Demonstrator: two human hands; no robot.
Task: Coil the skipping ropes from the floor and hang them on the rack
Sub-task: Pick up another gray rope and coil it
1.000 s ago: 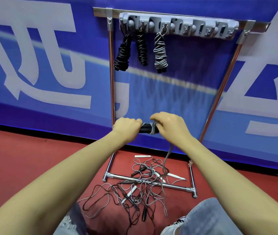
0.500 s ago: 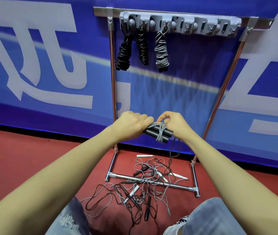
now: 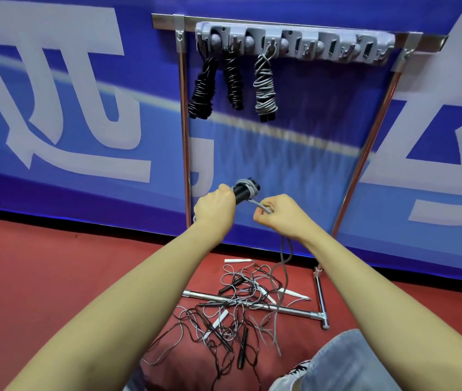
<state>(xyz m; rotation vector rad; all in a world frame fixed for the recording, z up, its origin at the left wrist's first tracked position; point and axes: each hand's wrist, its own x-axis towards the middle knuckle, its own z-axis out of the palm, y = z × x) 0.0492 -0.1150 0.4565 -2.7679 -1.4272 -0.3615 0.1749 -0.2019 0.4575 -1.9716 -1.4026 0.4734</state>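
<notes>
floor [image 3: 55, 277] – red | banner [image 3: 294, 153] – blue, white lettering | hung coils [image 3: 265, 86] – black, grey

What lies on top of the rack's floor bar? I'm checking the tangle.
Loose ropes and a white handle cross the floor bar. Its left end is hidden behind the forearm.

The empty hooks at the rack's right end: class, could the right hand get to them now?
Probably not yet. The path up to the empty hooks looks clear, but the right hand pinches the grey cord, not yet fully wound round the handles.
</notes>
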